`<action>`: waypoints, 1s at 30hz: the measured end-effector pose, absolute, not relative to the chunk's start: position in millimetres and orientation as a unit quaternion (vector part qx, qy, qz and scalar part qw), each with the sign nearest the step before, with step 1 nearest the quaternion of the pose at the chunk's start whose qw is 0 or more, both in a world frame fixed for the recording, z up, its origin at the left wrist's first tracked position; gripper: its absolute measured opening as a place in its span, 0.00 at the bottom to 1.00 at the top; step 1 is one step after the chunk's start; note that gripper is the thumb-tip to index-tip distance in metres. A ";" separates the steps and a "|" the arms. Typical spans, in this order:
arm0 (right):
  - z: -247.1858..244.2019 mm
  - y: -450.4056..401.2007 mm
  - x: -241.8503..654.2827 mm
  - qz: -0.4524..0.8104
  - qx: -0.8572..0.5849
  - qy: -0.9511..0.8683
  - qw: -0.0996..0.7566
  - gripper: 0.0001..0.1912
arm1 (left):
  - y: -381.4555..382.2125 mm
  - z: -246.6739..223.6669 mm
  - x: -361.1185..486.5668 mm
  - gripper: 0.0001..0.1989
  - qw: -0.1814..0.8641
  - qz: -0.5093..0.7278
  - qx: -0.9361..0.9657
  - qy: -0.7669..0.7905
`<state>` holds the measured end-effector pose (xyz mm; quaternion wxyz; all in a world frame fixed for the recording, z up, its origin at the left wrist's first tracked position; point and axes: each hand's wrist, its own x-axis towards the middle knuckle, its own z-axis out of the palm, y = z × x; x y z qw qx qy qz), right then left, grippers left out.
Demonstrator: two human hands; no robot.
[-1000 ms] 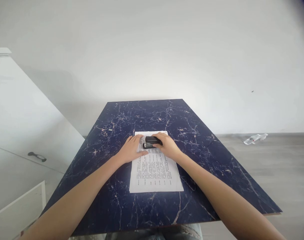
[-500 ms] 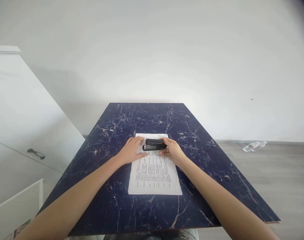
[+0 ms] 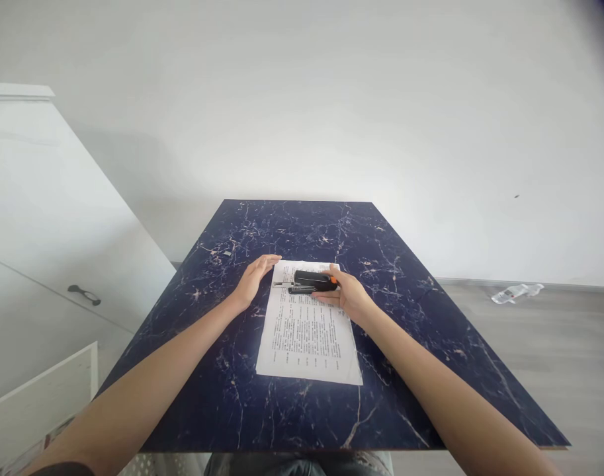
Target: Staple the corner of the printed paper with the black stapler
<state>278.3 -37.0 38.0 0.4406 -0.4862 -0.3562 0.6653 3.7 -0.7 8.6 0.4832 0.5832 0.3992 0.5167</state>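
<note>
A printed sheet of paper (image 3: 306, 340) lies on the dark blue marbled table (image 3: 296, 416). Over its far part is a black stapler (image 3: 314, 280), with a thin metal piece sticking out to the left. My right hand (image 3: 348, 291) grips the stapler's right end, where a bit of orange shows by the fingers. At the paper's upper left edge, my left hand (image 3: 256, 277) is turned on its side, fingers extended and holding nothing.
To the left stands a white cabinet (image 3: 48, 218) with a dark handle (image 3: 84, 295). A white-framed object (image 3: 46, 390) is below it. Clear plastic packaging (image 3: 517, 293) lies on the floor at right, by the wall.
My left hand has moved left off the paper and turned on its side. The stapler is tilted differently, and its thin metal piece now sticks out to the left.
</note>
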 end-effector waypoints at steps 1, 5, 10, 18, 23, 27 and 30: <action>36.9 -37.0 278.6 0.666 -0.479 -0.371 0.435 0.22 | -2.1 9.9 4.2 0.24 0.477 0.514 0.590 0.399; 37.7 -38.7 279.0 0.645 -0.454 -0.415 0.453 0.18 | -8.1 16.1 9.4 0.22 0.461 0.559 0.570 0.388; 56.1 -47.3 279.7 0.557 -0.413 -0.488 0.530 0.19 | -20.5 18.3 26.2 0.23 0.518 0.625 0.444 0.380; 59.9 -66.7 265.9 0.271 -0.358 -0.740 0.500 0.06 | -31.9 23.7 37.2 0.30 0.695 0.521 0.372 0.328; 47.5 -68.4 261.6 0.249 -0.325 -0.779 0.474 0.06 | -26.7 14.8 36.8 0.14 0.688 0.558 0.332 0.326; 53.4 -67.1 262.0 0.278 -0.398 -0.658 0.575 0.10 | -23.9 8.0 35.1 0.08 0.608 0.611 0.353 0.364; 52.0 -59.3 263.5 0.428 -0.425 -0.509 0.614 0.17 | -33.3 14.1 32.0 0.10 0.460 0.662 0.432 0.404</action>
